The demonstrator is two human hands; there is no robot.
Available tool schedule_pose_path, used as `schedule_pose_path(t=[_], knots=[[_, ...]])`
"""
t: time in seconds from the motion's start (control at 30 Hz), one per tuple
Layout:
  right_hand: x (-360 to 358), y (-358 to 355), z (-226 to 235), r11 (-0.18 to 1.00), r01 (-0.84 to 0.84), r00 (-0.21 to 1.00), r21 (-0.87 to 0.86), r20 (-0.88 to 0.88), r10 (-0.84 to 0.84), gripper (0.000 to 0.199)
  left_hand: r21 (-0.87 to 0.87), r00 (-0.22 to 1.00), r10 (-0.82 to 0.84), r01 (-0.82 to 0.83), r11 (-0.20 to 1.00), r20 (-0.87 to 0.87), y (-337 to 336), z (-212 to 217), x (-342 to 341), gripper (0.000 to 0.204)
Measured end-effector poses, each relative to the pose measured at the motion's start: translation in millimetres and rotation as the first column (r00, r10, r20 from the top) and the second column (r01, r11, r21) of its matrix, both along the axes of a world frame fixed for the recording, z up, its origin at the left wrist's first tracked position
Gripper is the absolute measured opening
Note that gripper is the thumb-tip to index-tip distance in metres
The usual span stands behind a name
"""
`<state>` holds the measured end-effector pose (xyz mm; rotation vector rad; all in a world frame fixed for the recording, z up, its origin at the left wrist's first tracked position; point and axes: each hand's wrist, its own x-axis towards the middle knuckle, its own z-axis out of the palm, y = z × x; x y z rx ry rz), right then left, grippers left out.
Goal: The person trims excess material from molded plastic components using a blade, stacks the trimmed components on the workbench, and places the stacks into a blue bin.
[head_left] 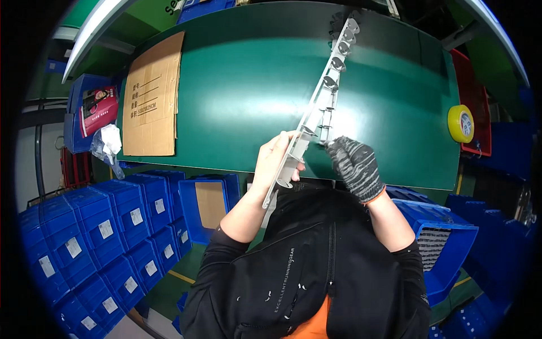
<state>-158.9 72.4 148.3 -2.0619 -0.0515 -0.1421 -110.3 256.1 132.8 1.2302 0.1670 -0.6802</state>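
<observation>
A long, light grey rail (307, 116) runs slantwise from in front of my body to the far side of the green table. Several dark, rounded clip-like pieces (330, 83) sit along it. My left hand (275, 158) is bare and closed around the near part of the rail, whose near end sticks out past the table edge. My right hand (357, 166) wears a grey-and-black knit glove with an orange cuff. Its fingers are pinched together just right of the rail, by a row of small dark pieces (326, 118); what they hold is too small to make out.
Flattened cardboard (151, 96) lies on the left of the green table (243, 73). Yellow tape (460, 124) stands at the right edge beside a red bin (480, 101). Stacked blue crates (107, 226) fill the lower left; another blue crate (451, 265) is at lower right.
</observation>
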Motion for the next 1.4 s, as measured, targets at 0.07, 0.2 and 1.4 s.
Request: schedule_pose_path(t=[0.07, 0.2, 1.4], knots=[[3.3, 11.9, -0.8, 0.986, -0.061, 0.998, -0.153, -0.033, 0.057, 0.016, 0.013, 0.999, 0.048, -0.048, 0.999, -0.015, -1.0, -1.8, 2.3, 0.048], [11.7, 13.6, -24.0, 0.969, -0.146, 0.989, -0.199, 0.004, 0.15, 0.018, -0.013, 0.998, 0.054, -0.054, 0.998, -0.029, 1.3, -6.7, 10.4, 0.05], [-23.3, -8.2, -39.9, 0.473, -0.032, 0.755, 0.881, -0.289, 0.589, 0.024, -0.445, 0.783, 0.563, -0.418, 0.792, 0.265, 40.4, 53.6, 107.0, 0.024]])
